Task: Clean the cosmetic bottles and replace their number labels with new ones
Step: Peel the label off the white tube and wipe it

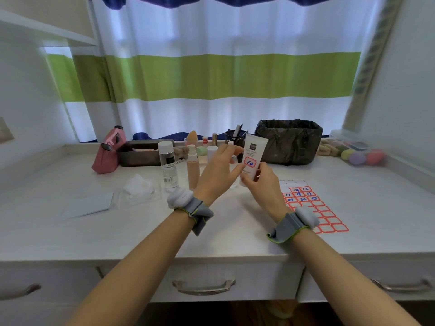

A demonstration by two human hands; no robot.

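My right hand grips the lower part of a white cosmetic tube and holds it upright above the table. A red-bordered label with a blue "10" sticks on its front. My left hand hovers just left of the tube with fingers spread and relaxed, fingertips close to the label. A sheet of red-bordered labels, some numbered in blue, lies on the table under my right wrist. A clear bottle with a white cap and a beige pump bottle stand left of my hands.
White cotton pads in clear wrap and a flat white sheet lie at the left. A pink pouch, a dark tray, a bin lined with a black bag and colourful sponges line the back.
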